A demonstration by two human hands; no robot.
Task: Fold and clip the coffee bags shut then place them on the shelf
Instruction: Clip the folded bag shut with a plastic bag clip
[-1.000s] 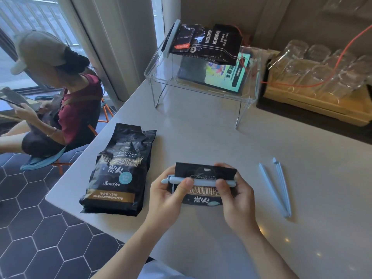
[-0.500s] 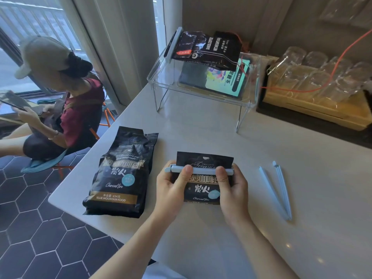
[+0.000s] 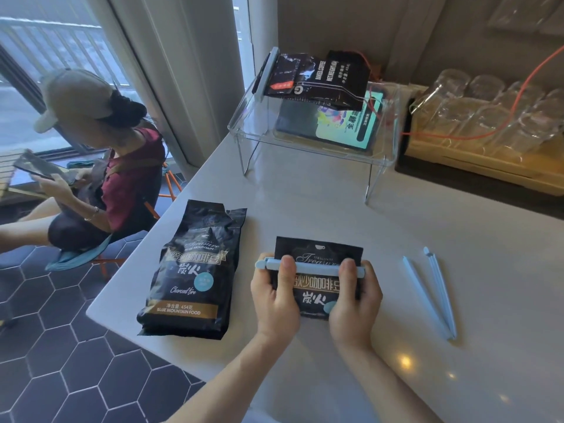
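A small black coffee bag (image 3: 317, 288) lies on the white table, its top folded. A light blue clip (image 3: 311, 267) runs across the fold. My left hand (image 3: 274, 297) grips the bag's left side with the thumb on the clip. My right hand (image 3: 355, 300) grips the right side, thumb also pressing the clip. A larger black coffee bag (image 3: 192, 270) lies flat to the left, its top unfolded. On the clear acrylic shelf (image 3: 244, 129) at the back rests a clipped black coffee bag (image 3: 317, 77).
An open light blue clip (image 3: 433, 294) lies on the table to the right. A tablet (image 3: 335, 126) sits under the shelf. A tray of upturned glasses (image 3: 488, 117) with an orange cable stands at the back right. A seated person (image 3: 91, 166) is left of the table edge.
The bag sits slightly farther from me and both thumbs have slid up onto the clip. The view has shifted a little.
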